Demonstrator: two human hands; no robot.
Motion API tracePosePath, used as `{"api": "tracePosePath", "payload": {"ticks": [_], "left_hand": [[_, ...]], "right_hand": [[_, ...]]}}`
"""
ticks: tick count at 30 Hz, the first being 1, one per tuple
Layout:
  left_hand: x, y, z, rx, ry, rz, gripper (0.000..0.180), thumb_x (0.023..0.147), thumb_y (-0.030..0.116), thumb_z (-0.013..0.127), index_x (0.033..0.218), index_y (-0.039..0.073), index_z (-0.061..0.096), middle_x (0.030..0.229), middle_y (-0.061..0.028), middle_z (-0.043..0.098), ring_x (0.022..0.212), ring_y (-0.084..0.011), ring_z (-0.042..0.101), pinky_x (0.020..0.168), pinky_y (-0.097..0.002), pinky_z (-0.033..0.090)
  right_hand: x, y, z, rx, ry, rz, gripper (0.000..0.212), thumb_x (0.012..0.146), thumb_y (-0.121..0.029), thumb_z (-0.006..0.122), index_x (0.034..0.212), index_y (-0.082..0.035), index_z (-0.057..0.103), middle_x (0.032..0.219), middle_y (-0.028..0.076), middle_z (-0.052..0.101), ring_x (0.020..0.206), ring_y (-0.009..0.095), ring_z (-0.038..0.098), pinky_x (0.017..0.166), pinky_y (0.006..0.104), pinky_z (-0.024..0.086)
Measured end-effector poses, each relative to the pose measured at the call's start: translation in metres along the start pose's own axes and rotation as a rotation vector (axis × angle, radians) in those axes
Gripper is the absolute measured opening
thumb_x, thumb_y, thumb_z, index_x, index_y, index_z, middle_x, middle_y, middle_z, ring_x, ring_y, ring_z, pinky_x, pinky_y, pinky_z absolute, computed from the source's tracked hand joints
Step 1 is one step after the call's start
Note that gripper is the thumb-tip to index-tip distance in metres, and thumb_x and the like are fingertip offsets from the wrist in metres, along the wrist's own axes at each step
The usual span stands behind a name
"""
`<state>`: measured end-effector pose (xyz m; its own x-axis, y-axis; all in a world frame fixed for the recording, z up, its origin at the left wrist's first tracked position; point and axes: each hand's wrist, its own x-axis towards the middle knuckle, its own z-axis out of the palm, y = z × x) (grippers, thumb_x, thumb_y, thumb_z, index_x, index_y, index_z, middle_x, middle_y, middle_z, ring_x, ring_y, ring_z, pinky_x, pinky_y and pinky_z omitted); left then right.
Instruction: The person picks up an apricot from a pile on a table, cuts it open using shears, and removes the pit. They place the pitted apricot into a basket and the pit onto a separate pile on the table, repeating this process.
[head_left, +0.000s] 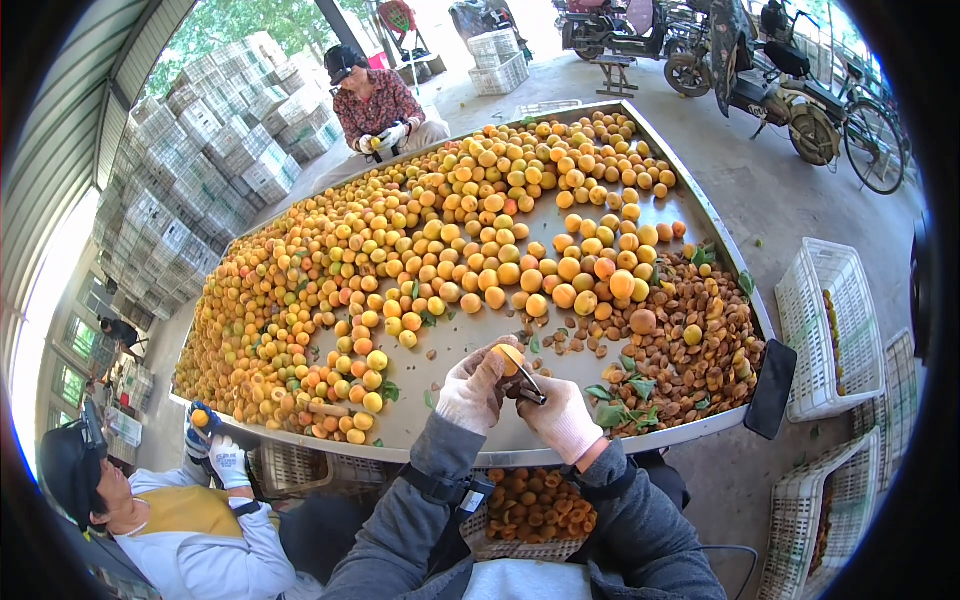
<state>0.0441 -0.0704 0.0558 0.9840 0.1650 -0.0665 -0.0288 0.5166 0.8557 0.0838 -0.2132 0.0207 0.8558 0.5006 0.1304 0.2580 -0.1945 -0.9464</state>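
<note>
The left hand (476, 392) grasps an apricot (511, 359) at its one o'clock, above the surface (460, 345); the right hand (562, 415) is closed round a slim metal tool (529, 383) pointing to ten o'clock, its tip at the fruit. Best, I judge, to keep the supporting thumb off the tool's path, turn the fruit steadily, and press lightly, since ripe flesh likely bruises.

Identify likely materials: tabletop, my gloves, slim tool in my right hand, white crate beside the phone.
Tabletop: probably sheet metal; smooth grey, soft sheen.
Gloves: likely knitted fabric; matte, pale, stained.
Slim tool: apparently metal, bright glint; handle hidden.
White crate: likely moulded plastic; regular lattice walls.
</note>
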Motion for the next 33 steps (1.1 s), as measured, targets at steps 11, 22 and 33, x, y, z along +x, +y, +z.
{"api": "tracePosePath", "payload": {"ticks": [11,22,33], "left_hand": [[-0.007,0.0,0.015,0.276,0.098,0.121,0.044,0.092,0.022,0.065,0.125,-0.005,0.054,0.099,-0.0105,0.066,0.092,-0.0207,0.066,0.081,-0.031,0.054],[-0.009,0.01,0.035,0.729,0.088,0.161,0.045,0.085,0.004,0.069,0.128,-0.003,0.053,0.109,-0.0093,0.063,0.097,-0.0132,0.061,0.086,-0.0272,0.052],[-0.01,0.021,0.01,0.337,0.087,0.142,0.05,0.083,-0.005,0.064,0.131,0.001,0.052,0.112,-0.0072,0.062,0.098,-0.0144,0.061,0.088,-0.027,0.051]], "right_hand": [[0.0,-0.006,-0.007,-0.016,-0.012,-0.006,0.01,0.079,-0.008,0.059,0.084,-0.006,0.067,0.074,0.02,0.064,0.075,0.04,0.063,0.066,0.0442,0.051],[0.001,-0.001,-0.01,0.093,-0.046,-0.066,0.012,0.083,-0.016,0.062,0.082,-0.004,0.066,0.063,0.017,0.062,0.06,0.035,0.063,0.055,0.0402,0.05],[0.002,-0.035,-0.064,0.479,-0.266,0.457,0.021,0.084,-0.007,0.058,0.101,-0.003,0.069,0.068,-0.001,0.059,0.044,0.008,0.05,0.04,0.0227,0.039]]}}
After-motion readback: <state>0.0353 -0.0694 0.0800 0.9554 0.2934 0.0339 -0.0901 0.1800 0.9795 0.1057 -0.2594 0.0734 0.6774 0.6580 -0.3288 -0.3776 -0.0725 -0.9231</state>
